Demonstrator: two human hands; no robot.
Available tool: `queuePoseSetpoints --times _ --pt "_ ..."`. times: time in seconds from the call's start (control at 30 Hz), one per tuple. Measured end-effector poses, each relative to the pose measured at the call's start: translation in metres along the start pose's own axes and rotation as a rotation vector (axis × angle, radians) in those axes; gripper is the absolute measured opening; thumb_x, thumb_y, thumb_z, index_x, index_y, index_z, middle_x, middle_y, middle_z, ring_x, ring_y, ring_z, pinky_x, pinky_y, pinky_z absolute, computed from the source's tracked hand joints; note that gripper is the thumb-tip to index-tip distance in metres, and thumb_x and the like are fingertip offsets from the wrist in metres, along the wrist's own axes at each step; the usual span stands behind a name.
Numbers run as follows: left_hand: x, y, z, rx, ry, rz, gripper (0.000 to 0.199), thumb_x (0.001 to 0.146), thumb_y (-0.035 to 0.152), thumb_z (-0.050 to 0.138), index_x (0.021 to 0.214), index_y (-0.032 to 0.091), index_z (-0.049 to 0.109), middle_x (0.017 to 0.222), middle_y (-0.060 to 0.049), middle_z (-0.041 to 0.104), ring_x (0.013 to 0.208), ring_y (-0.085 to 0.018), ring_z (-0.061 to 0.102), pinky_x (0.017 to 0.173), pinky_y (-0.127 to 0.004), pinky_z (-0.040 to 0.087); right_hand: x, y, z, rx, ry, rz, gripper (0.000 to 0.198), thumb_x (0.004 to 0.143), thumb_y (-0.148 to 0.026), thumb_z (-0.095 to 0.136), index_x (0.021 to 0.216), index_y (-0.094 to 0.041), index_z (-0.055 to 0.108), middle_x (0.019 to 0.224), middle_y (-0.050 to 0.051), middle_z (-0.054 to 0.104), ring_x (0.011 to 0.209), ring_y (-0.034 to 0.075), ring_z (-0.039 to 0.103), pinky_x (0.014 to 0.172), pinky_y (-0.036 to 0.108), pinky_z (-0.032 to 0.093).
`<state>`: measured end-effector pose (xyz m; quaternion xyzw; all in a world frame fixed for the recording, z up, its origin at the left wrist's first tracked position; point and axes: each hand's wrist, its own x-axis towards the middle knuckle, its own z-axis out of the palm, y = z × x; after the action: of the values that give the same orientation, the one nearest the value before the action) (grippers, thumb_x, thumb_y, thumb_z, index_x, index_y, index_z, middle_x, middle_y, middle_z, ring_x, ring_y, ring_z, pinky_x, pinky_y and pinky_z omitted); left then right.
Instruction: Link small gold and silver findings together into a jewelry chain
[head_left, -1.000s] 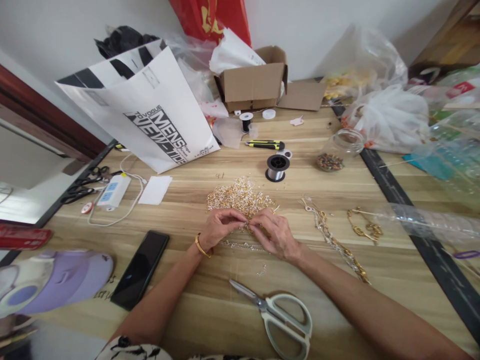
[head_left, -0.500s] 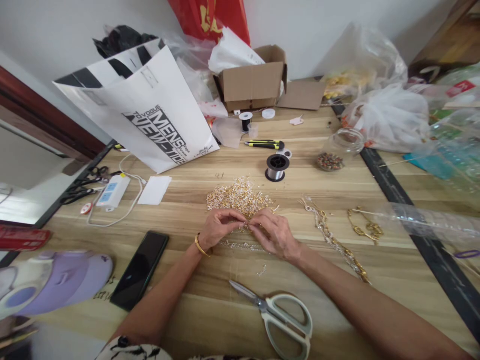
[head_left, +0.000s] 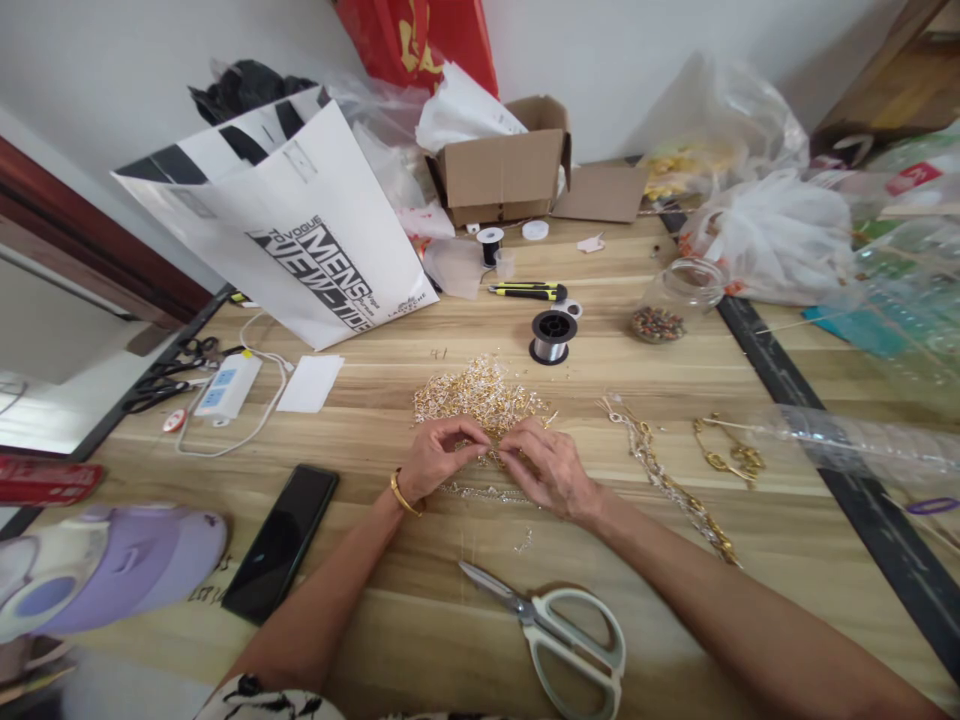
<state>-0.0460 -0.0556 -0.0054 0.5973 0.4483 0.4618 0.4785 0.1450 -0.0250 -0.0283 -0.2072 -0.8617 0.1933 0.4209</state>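
My left hand point(head_left: 442, 455) and my right hand point(head_left: 551, 468) meet at the near edge of a heap of small gold and silver beads point(head_left: 480, 390). Thumb and forefinger of each are pinched together, the fingertips almost touching. Whatever sits between them is too small to make out. Just below the hands a thin silver chain point(head_left: 480, 492) lies across the table, partly covered by my right hand. A few tiny clear pieces point(head_left: 523, 541) lie nearer to me. Large scissors point(head_left: 555, 630) with pale handles rest in front, blades pointing left.
Behind the heap stand a wire spool point(head_left: 553, 338), a box cutter point(head_left: 527, 291) and a jar of dark beads point(head_left: 660, 323). Gold and silver chains point(head_left: 671, 480) lie on the right. A phone point(head_left: 281, 543) and a power strip point(head_left: 229, 387) are on the left; a paper bag point(head_left: 300, 220) stands behind.
Both hands keep nearly the same place and pinch, with only slight finger movement. The view has shifted very slightly.
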Motion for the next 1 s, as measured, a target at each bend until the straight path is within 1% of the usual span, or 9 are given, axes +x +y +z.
queuePoseSetpoints --times 0.13,0.3,0.43,0.73,1.0 --pt "0.0003 -0.0001 -0.0008 -0.01 -0.011 -0.004 0.01 0.073 0.022 0.071 0.072 0.012 0.068 0.069 -0.004 0.062 0.068 -0.012 0.055 0.066 -0.024 0.043 0.0 0.001 0.0005 0.001 0.011 -0.01 0.005 0.087 -0.014 0.051 0.09 -0.017 0.054 0.081 0.007 0.059 0.075 0.016 0.055 0.066 0.027 0.045" --pt "0.001 0.0021 -0.0013 -0.02 -0.028 -0.002 0.009 0.073 0.022 0.071 0.074 0.013 0.07 0.07 -0.004 0.063 0.07 -0.013 0.056 0.067 -0.025 0.044 -0.0003 0.0019 0.0017 0.004 0.022 -0.016 0.005 0.087 -0.014 0.052 0.09 -0.017 0.054 0.08 0.006 0.06 0.075 0.016 0.055 0.065 0.027 0.046" --pt "0.0006 0.0034 -0.0013 -0.024 -0.025 -0.034 0.009 0.072 0.022 0.071 0.075 0.013 0.072 0.072 -0.005 0.065 0.071 -0.014 0.058 0.069 -0.026 0.046 -0.0001 0.0016 0.002 -0.002 0.031 -0.019 0.005 0.087 -0.014 0.051 0.09 -0.018 0.054 0.081 0.006 0.06 0.075 0.016 0.055 0.066 0.028 0.047" --pt "-0.0008 -0.0018 -0.0014 -0.057 0.009 -0.131 0.013 0.068 0.023 0.074 0.077 0.013 0.073 0.078 -0.006 0.071 0.073 -0.014 0.063 0.071 -0.025 0.05 -0.0002 0.0023 0.0022 0.005 0.03 -0.02 0.006 0.087 -0.014 0.052 0.09 -0.018 0.055 0.081 0.006 0.061 0.075 0.016 0.056 0.065 0.027 0.046" --pt "-0.001 -0.0029 -0.0014 -0.038 0.027 -0.165 0.017 0.067 0.025 0.075 0.078 0.013 0.073 0.077 -0.007 0.073 0.07 -0.015 0.065 0.069 -0.025 0.053 -0.0005 0.0022 0.0017 0.015 0.019 -0.002 0.005 0.088 -0.016 0.051 0.09 -0.018 0.055 0.082 0.006 0.061 0.076 0.016 0.056 0.066 0.027 0.046"
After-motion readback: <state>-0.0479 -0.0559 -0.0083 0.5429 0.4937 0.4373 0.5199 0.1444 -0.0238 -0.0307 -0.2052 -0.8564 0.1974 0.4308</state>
